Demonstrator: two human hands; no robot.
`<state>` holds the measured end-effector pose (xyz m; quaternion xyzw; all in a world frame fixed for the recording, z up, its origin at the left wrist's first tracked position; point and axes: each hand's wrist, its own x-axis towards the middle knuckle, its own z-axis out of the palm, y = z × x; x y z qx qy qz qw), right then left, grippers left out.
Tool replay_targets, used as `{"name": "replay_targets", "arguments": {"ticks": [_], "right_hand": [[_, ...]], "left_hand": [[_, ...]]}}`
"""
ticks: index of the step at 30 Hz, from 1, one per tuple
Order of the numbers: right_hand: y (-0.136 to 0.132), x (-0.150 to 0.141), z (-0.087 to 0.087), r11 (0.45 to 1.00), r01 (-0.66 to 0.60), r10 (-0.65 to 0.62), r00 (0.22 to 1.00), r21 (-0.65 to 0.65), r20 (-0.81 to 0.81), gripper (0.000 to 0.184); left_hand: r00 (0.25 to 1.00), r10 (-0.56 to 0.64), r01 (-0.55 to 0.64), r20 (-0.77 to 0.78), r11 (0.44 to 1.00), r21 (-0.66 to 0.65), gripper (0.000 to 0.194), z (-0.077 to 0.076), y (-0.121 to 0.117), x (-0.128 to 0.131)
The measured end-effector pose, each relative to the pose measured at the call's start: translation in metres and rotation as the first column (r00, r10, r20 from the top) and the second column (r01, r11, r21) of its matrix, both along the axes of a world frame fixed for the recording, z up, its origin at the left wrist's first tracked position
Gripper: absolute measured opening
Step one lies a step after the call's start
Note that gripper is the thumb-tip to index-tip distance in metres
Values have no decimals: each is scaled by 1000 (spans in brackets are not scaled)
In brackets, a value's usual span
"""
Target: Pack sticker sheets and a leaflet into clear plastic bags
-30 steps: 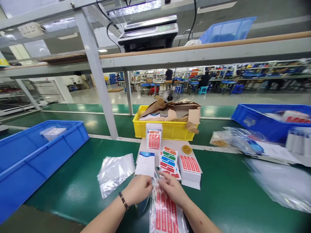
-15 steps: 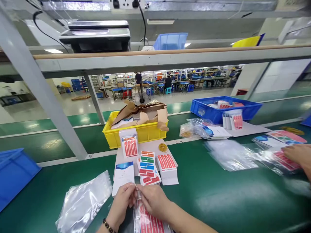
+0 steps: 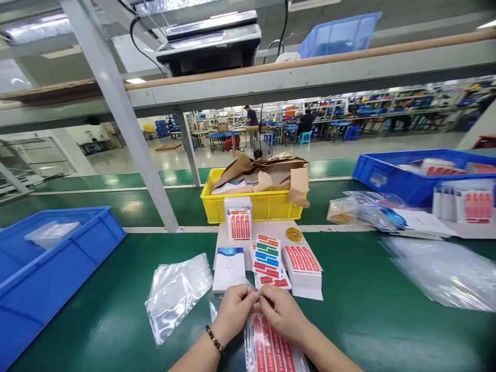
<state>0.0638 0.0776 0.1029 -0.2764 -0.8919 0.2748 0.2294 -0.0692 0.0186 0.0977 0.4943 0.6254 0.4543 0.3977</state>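
Observation:
Both my hands meet at the upper end of a clear plastic bag point(image 3: 271, 346) with red-printed sheets inside, low in the view. My left hand point(image 3: 235, 308), with a beaded bracelet at the wrist, pinches the bag's top edge. Opposite it, my right hand point(image 3: 282, 313) pinches the same edge, fingertips nearly touching the left ones. Just beyond lie a white booklet stack with a blue top point(image 3: 229, 268), multicoloured label sheets point(image 3: 267, 257) and a thick stack of red-printed cards point(image 3: 303, 268). Left of my hands is a pile of empty clear bags point(image 3: 176, 292).
A yellow bin point(image 3: 256, 206) holding brown paper stands behind the stacks, near a filled bag point(image 3: 239, 219) and rubber bands point(image 3: 294, 235). Blue bins stand at left point(image 3: 77, 274) and right point(image 3: 391, 173). More clear bags point(image 3: 449, 268) lie at right. A metal post point(image 3: 127, 129) rises at left.
The view has swung left, so things appear farther right and a co-worker's hand at the right is out of frame. My hands still pinch the bag's top.

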Motion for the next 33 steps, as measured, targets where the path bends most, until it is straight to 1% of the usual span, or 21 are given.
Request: {"name": "replay_targets", "arguments": {"ticks": [3, 7, 9, 11, 13, 14, 15, 17, 18, 20, 21, 22, 23, 24, 25, 26, 27, 28, 29, 31, 33], "right_hand": [[0, -1, -5, 990, 40, -49, 997, 133, 65, 24], [1, -5, -15, 936, 109, -141, 987, 334, 71, 23], [4, -5, -17, 906, 171, -206, 977, 386, 51, 24], [6, -4, -16, 891, 210, -236, 972, 402, 14, 25], [6, -3, -12, 893, 190, -190, 981, 407, -41, 21], [5, -3, -10, 897, 155, -141, 988, 414, -63, 18], [4, -3, -8, 900, 108, -86, 994, 422, -72, 19], [1, -3, -6, 903, 19, 2, 999, 430, -49, 25], [0, -4, -5, 905, -13, 28, 999, 424, -31, 24], [0, -3, -5, 921, -45, 55, 998, 386, -13, 22], [1, -2, -4, 936, -55, 64, 998, 347, -14, 23], [3, -1, -3, 953, -65, 74, 997, 296, -20, 23], [5, 1, -1, 968, -77, 86, 996, 238, -26, 23], [6, 3, 2, 980, -89, 96, 995, 176, -32, 22], [8, 5, 5, 988, -99, 104, 994, 118, -39, 22], [9, 7, 9, 992, -109, 112, 993, 66, -46, 21], [10, 9, 13, 992, -121, 122, 991, 22, -51, 21], [11, 12, 16, 990, -140, 139, 989, -19, -50, 22], [12, 14, 20, 984, -166, 163, 986, -60, -40, 22], [15, 18, 26, 965, -219, 222, 975, -144, 5, 22], [18, 22, 30, 949, -240, 256, 965, -202, 55, 24]], "left_hand": [[997, 2, -1, -78, 1000, 9, 28, 3, 0, 0], [985, 6, -6, -174, 1000, 0, 26, -1, 0, 2], [982, -4, 2, -191, 1000, -9, 25, -3, 0, 4], [985, -1, -1, -171, 1000, -12, 25, -3, 0, 3], [994, 41, -42, -98, 999, -15, 25, -2, 2, 0], [997, 70, -70, -43, 997, -20, 25, -1, 3, -3], [995, 95, -94, 12, 995, -31, 25, 0, 4, -6], [988, 121, -115, 101, 991, -64, 26, 1, 6, -13], [984, 120, -109, 132, 990, -86, 26, 2, 6, -15], [981, 119, -105, 155, 990, -99, 29, 5, 5, -18], [982, 131, -123, 138, 990, -64, 30, 7, 3, -18], [985, 147, -149, 90, 989, 10, 29, 10, 1, -18], [987, 161, -161, 12, 980, 116, 27, 14, -1, -18], [983, 161, -137, -89, 963, 231, 24, 18, -4, -17], [970, 140, -72, -197, 945, 320, 19, 22, -6, -17], [951, 85, 27, -296, 934, 356, 17, 25, -8, -16], [928, 4, 133, -373, 931, 341, 16, 28, -9, -16], [903, -83, 222, -423, 931, 291, 15, 29, -10, -16], [880, -154, 281, -450, 932, 230, 12, 30, -11, -17], [855, -222, 314, -469, 941, 127, 12, 30, -10, -19], [856, -212, 279, -472, 957, 76, 16, 29, -9, -22]]}}
